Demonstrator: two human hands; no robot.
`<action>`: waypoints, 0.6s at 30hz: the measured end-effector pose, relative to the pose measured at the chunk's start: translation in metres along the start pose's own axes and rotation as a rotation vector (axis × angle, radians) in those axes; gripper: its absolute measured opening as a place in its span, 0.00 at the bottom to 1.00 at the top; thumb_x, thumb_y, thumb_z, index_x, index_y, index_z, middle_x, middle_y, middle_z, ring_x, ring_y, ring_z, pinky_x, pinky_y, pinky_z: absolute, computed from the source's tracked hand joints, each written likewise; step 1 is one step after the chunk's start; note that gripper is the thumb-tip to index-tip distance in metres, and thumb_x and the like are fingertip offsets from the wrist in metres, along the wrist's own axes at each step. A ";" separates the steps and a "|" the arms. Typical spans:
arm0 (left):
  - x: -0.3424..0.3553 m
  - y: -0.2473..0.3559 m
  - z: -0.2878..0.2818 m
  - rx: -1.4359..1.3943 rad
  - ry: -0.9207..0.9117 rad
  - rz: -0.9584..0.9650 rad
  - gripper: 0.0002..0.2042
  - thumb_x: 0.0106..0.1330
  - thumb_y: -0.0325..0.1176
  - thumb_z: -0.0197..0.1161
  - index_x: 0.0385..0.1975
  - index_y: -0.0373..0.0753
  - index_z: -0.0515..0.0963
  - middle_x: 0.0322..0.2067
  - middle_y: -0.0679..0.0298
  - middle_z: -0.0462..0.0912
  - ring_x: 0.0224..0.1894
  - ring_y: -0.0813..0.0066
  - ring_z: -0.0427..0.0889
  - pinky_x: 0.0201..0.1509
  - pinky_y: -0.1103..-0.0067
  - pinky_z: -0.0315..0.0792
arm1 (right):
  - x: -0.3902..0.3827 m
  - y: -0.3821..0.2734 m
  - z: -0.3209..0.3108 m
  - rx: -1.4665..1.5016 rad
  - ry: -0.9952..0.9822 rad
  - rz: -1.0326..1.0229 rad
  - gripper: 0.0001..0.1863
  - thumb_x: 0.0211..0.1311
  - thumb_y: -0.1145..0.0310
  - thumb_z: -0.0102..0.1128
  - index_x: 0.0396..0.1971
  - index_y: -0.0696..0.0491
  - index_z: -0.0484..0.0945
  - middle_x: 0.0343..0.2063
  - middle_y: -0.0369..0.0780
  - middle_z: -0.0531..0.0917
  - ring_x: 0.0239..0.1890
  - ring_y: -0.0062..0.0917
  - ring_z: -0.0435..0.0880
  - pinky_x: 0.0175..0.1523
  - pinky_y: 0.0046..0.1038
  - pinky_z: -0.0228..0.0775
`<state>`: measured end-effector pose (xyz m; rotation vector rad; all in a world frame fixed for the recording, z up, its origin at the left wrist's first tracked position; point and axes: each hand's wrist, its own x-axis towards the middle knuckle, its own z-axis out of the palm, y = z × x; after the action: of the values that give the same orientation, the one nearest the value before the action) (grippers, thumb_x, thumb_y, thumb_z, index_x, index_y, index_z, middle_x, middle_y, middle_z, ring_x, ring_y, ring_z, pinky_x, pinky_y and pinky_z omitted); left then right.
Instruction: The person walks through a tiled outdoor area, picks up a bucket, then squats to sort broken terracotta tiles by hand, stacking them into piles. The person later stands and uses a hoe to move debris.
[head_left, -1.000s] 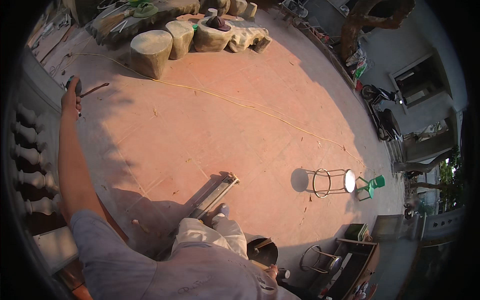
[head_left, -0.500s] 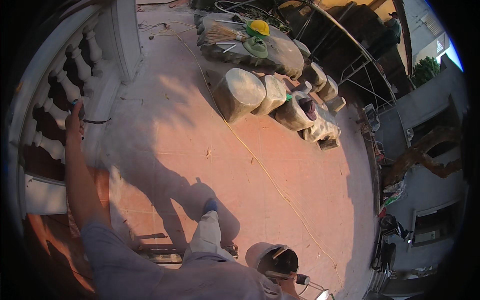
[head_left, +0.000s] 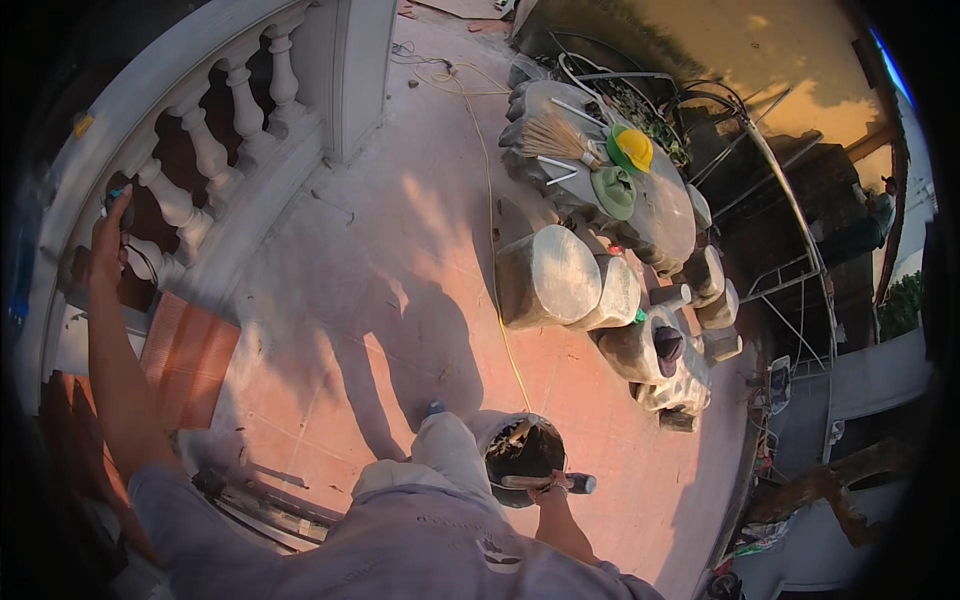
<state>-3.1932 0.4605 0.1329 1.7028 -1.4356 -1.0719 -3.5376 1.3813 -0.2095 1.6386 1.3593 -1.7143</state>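
Bucket (head_left: 519, 497) at the right hand (head_left: 549, 492), beside the trousered leg (head_left: 448, 450); loaded, so probably heavy and stiff, best held at its rim; right fingers curled about a wooden-handled tool (head_left: 522, 482) across it; left hand (head_left: 107, 245), fingers closed on a small dark object (head_left: 113, 199); reddish paved floor (head_left: 620, 500), balustrade (head_left: 206, 150) left, stone stools (head_left: 562, 275) ahead

The reddish floor (head_left: 600, 490) bears stone stools (head_left: 558, 275) and a yellow cable (head_left: 516, 370); on the stone desk (head_left: 662, 212) (ragged-edged) lie a straw broom (head_left: 553, 138), white tubes (head_left: 558, 163), a green cap (head_left: 614, 193) and a yellow-and-green helmet (head_left: 636, 150).
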 end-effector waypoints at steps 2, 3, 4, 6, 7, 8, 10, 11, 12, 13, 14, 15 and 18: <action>0.028 0.002 -0.025 0.038 0.101 0.009 0.25 0.53 0.65 0.65 0.26 0.47 0.73 0.14 0.77 0.61 0.10 0.88 0.54 0.11 0.85 0.48 | 0.014 -0.025 0.100 -0.080 -0.044 0.010 0.15 0.54 0.58 0.61 0.39 0.46 0.70 0.39 0.39 0.78 0.42 0.39 0.80 0.45 0.53 0.77; 0.040 0.000 -0.042 0.071 0.178 0.048 0.26 0.53 0.67 0.64 0.25 0.47 0.74 0.13 0.77 0.61 0.10 0.88 0.53 0.11 0.85 0.48 | 0.020 -0.028 0.150 -0.109 -0.074 0.005 0.15 0.54 0.58 0.61 0.39 0.46 0.70 0.39 0.39 0.78 0.41 0.39 0.80 0.43 0.52 0.77; 0.046 -0.006 -0.059 0.035 0.181 0.012 0.26 0.54 0.67 0.63 0.26 0.46 0.76 0.13 0.77 0.60 0.09 0.88 0.53 0.11 0.84 0.47 | 0.025 -0.031 0.195 -0.146 -0.061 -0.007 0.16 0.54 0.58 0.62 0.39 0.46 0.70 0.38 0.40 0.78 0.39 0.39 0.80 0.42 0.51 0.78; 0.039 -0.013 -0.101 0.096 0.330 -0.161 0.29 0.57 0.67 0.60 0.35 0.42 0.81 0.12 0.77 0.59 0.08 0.88 0.54 0.11 0.83 0.47 | 0.021 -0.053 0.313 -0.180 -0.063 0.013 0.17 0.53 0.59 0.64 0.39 0.47 0.70 0.35 0.41 0.78 0.31 0.36 0.80 0.33 0.45 0.78; 0.031 -0.011 -0.123 0.165 0.381 -0.283 0.28 0.58 0.64 0.60 0.36 0.41 0.81 0.13 0.74 0.65 0.10 0.83 0.60 0.13 0.81 0.53 | 0.019 -0.056 0.369 -0.236 -0.175 0.072 0.18 0.53 0.58 0.62 0.42 0.47 0.70 0.38 0.41 0.79 0.35 0.37 0.80 0.36 0.46 0.77; 0.022 -0.011 -0.134 0.200 0.442 -0.361 0.28 0.58 0.64 0.61 0.36 0.41 0.81 0.13 0.74 0.65 0.10 0.83 0.60 0.13 0.81 0.53 | 0.015 -0.061 0.419 -0.288 -0.210 0.094 0.20 0.53 0.58 0.61 0.44 0.48 0.70 0.41 0.42 0.79 0.39 0.39 0.80 0.39 0.46 0.76; 0.009 -0.012 -0.136 0.216 0.527 -0.458 0.27 0.58 0.64 0.61 0.35 0.42 0.80 0.13 0.74 0.65 0.10 0.83 0.59 0.13 0.81 0.52 | 0.006 -0.084 0.498 -0.427 -0.150 -0.010 0.23 0.54 0.58 0.60 0.49 0.50 0.70 0.46 0.43 0.80 0.43 0.41 0.80 0.43 0.46 0.76; 0.003 -0.011 -0.129 0.220 0.562 -0.499 0.27 0.58 0.64 0.61 0.34 0.42 0.80 0.13 0.74 0.65 0.10 0.83 0.59 0.13 0.81 0.52 | 0.000 -0.098 0.539 -0.475 -0.220 -0.016 0.23 0.54 0.58 0.60 0.49 0.50 0.70 0.46 0.44 0.80 0.44 0.41 0.80 0.43 0.47 0.76; -0.004 -0.009 -0.119 0.223 0.585 -0.538 0.27 0.58 0.64 0.61 0.34 0.42 0.79 0.13 0.74 0.64 0.10 0.83 0.59 0.13 0.81 0.52 | -0.006 -0.107 0.580 -0.512 -0.261 -0.027 0.23 0.54 0.58 0.60 0.49 0.50 0.70 0.46 0.44 0.80 0.44 0.41 0.80 0.43 0.47 0.76; -0.004 -0.003 -0.105 0.221 0.602 -0.556 0.26 0.58 0.64 0.61 0.33 0.42 0.79 0.13 0.74 0.64 0.10 0.83 0.59 0.13 0.81 0.52 | -0.013 -0.112 0.614 -0.545 -0.239 -0.058 0.23 0.54 0.58 0.60 0.49 0.50 0.70 0.47 0.44 0.80 0.44 0.41 0.80 0.44 0.48 0.77; -0.003 0.003 -0.088 0.215 0.616 -0.567 0.26 0.58 0.64 0.61 0.33 0.43 0.79 0.13 0.74 0.64 0.10 0.83 0.59 0.13 0.81 0.52 | -0.018 -0.120 0.651 -0.501 -0.314 -0.019 0.21 0.54 0.60 0.60 0.47 0.50 0.70 0.44 0.44 0.80 0.42 0.41 0.81 0.44 0.50 0.78; 0.002 0.010 -0.071 0.207 0.627 -0.575 0.26 0.58 0.64 0.61 0.32 0.43 0.78 0.13 0.74 0.64 0.10 0.82 0.59 0.13 0.81 0.52 | -0.023 -0.125 0.694 -0.530 -0.338 -0.057 0.20 0.54 0.60 0.60 0.46 0.50 0.70 0.43 0.44 0.81 0.41 0.41 0.81 0.43 0.51 0.78; 0.038 0.023 0.001 0.186 0.605 -0.598 0.25 0.58 0.63 0.61 0.30 0.44 0.77 0.13 0.74 0.64 0.10 0.82 0.59 0.13 0.81 0.51 | -0.031 -0.135 0.822 -0.622 -0.347 -0.144 0.15 0.54 0.62 0.61 0.39 0.50 0.72 0.34 0.43 0.81 0.34 0.40 0.82 0.38 0.50 0.78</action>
<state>-3.2019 0.4190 0.1462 2.4072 -0.6690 -0.6063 -4.0716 0.7443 -0.2670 0.8786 1.6361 -1.3606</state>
